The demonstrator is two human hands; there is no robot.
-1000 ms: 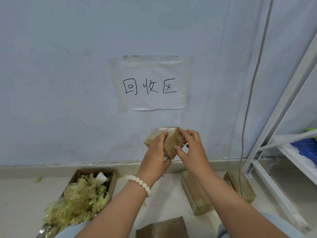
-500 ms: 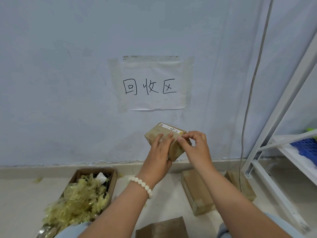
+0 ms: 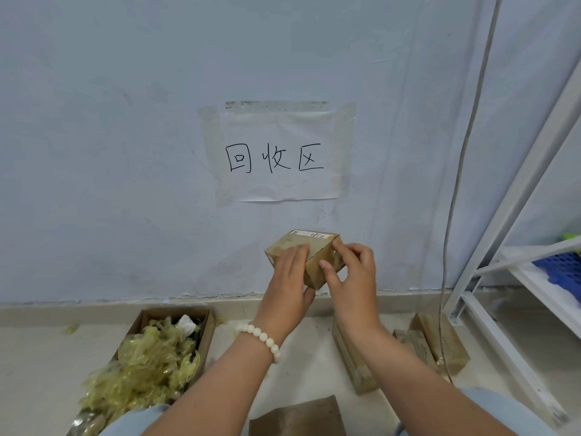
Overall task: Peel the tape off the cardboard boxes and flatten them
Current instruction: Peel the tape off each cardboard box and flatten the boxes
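Note:
A small taped cardboard box with a white label on its far top edge is held up in front of the wall. My left hand grips it from below and the left, fingers laid over its top face. My right hand is at the box's right side, thumb and fingers pinching at its shiny taped surface. Two more taped boxes lie on the floor below right. A flat piece of cardboard lies at the bottom edge.
An open carton at the lower left is heaped with crumpled yellowish tape. A paper sign is taped to the wall. A white metal rack and a hanging cable stand at the right.
The box has been turned in my hands, its labelled edge now level at the top. My right fingers shifted from the top corner to the right side face.

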